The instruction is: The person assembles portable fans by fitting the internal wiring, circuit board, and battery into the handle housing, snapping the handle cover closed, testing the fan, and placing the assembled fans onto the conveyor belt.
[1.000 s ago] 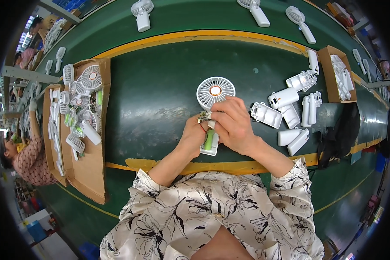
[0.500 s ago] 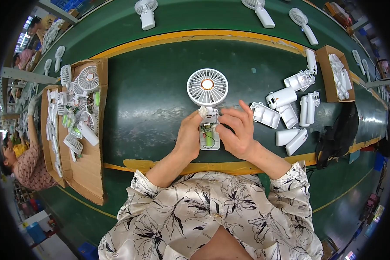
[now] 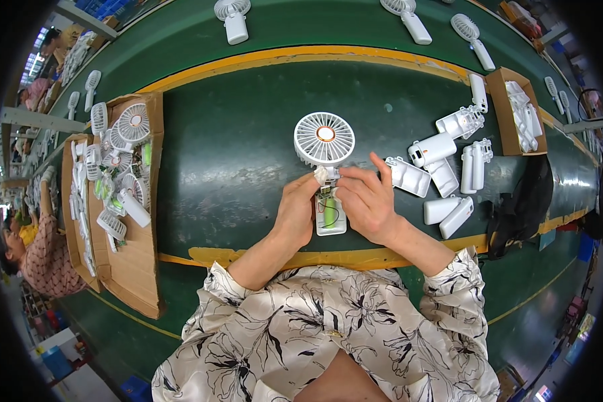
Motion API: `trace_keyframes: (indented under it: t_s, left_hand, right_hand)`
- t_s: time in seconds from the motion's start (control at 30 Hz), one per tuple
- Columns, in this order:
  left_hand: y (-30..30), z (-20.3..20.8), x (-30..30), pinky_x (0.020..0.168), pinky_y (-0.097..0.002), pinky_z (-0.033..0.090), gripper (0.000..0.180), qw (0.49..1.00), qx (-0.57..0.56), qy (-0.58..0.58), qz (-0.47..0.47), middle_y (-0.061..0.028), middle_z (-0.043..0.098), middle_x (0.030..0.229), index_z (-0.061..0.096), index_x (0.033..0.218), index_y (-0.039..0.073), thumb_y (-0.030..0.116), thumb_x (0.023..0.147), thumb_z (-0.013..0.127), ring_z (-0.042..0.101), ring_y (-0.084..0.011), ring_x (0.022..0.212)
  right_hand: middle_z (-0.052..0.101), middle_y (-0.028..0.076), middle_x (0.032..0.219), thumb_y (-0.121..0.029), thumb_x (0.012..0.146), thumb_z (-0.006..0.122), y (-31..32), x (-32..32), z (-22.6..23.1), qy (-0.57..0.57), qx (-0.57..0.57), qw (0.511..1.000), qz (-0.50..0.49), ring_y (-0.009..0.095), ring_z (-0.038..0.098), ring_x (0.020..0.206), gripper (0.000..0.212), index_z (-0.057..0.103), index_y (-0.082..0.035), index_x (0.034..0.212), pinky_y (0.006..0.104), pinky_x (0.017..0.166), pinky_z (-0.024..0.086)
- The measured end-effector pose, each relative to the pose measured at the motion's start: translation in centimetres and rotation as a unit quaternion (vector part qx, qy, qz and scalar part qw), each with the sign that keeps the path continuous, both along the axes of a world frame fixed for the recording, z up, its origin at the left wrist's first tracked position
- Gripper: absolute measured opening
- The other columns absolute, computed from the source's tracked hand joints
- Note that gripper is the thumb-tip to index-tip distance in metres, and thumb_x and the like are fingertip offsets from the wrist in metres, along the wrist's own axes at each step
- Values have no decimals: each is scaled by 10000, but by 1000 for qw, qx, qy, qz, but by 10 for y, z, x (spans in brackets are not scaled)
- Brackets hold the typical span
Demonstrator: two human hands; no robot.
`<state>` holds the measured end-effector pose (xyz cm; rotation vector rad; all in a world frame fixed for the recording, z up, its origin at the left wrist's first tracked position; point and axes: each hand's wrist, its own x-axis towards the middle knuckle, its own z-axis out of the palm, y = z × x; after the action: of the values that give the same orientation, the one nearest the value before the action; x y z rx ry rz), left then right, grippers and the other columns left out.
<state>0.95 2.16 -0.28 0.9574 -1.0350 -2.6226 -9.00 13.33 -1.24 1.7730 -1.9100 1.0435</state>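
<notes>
Between my hands, near the table's front edge, is a white handheld fan (image 3: 324, 139) with a round grille and an orange-ringed hub. Its handle is open, showing a green battery cell (image 3: 329, 212), thin wires and a small circuit board. My left hand (image 3: 297, 213) is closed on the left side of the handle, the thumb at the neck by a whitish wad. On the right, my right hand (image 3: 368, 204) pinches at the neck with the index finger raised; the fingertips hide any small part there. Several white handle shells (image 3: 409, 177) lie to the right.
At left, a cardboard box (image 3: 128, 268) holds several fans and parts. A smaller carton (image 3: 512, 143) of white shells stands at the right, beside a black cloth (image 3: 526, 208). Finished-looking fans (image 3: 236, 27) lie on the green belt beyond the yellow edge. Another person (image 3: 41, 251) sits far left.
The fan has shifted slightly right and down with my hands. My right fingers have closed in nearer the neck. Fans on the far belt have moved slightly right.
</notes>
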Motion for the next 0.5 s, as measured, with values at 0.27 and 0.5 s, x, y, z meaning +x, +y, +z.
trace_keyframes:
  t_s: [0.27,0.5]
  left_hand:
    - [-8,1,-7,676,-296,478,299,999,43,-23,-20,-67,597,908,559,981,4,262,868,460,587,-149,779]
    - [-20,13,-8,751,-351,494,338,995,78,4,-67,-121,575,992,469,1095,-30,227,895,380,595,-222,864]
  right_hand:
    - [539,103,862,53,638,561,0,-11,14,-159,28,987,18,267,564,750,183,539,-1,812,347,652,471]
    - [508,117,932,111,688,507,-6,-27,40,-259,134,955,59,251,552,751,154,517,41,826,292,627,452]
